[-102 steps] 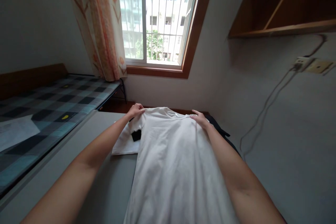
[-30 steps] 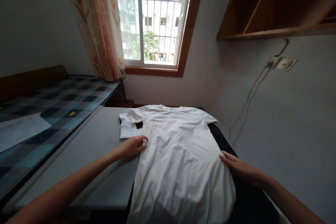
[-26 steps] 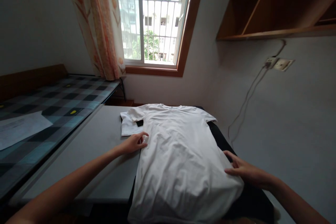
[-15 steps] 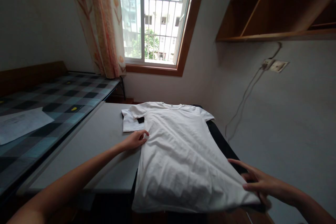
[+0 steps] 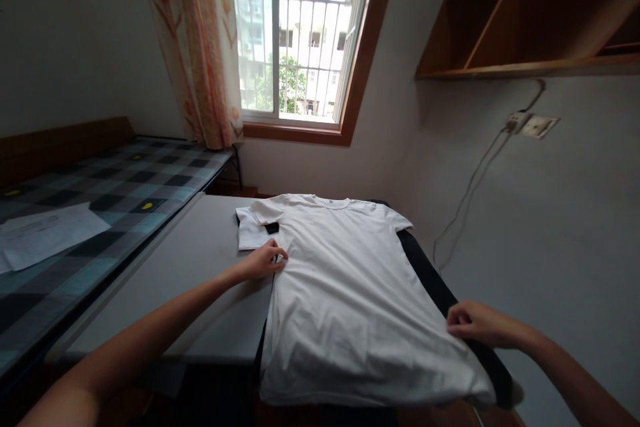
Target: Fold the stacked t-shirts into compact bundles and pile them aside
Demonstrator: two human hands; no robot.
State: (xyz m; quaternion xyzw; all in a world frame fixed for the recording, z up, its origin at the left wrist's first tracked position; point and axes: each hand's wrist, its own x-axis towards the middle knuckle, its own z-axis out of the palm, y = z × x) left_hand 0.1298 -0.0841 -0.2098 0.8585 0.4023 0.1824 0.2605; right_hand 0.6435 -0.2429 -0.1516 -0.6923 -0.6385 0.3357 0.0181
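White T-shirt [image 5: 350, 280] lies spread, collar toward the window [image 5: 257, 47], hem past the tabletop's [image 5: 200, 253] near edge — left hand [image 5: 263, 260] pinching one side, right hand [image 5: 481, 325] closed at the other, apparently on cloth. Uneven tugging could skew it; the overhanging hem could slide.

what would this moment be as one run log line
white t-shirt: spread, collar toward window | left hand: pinching left edge | right hand: curled at right edge
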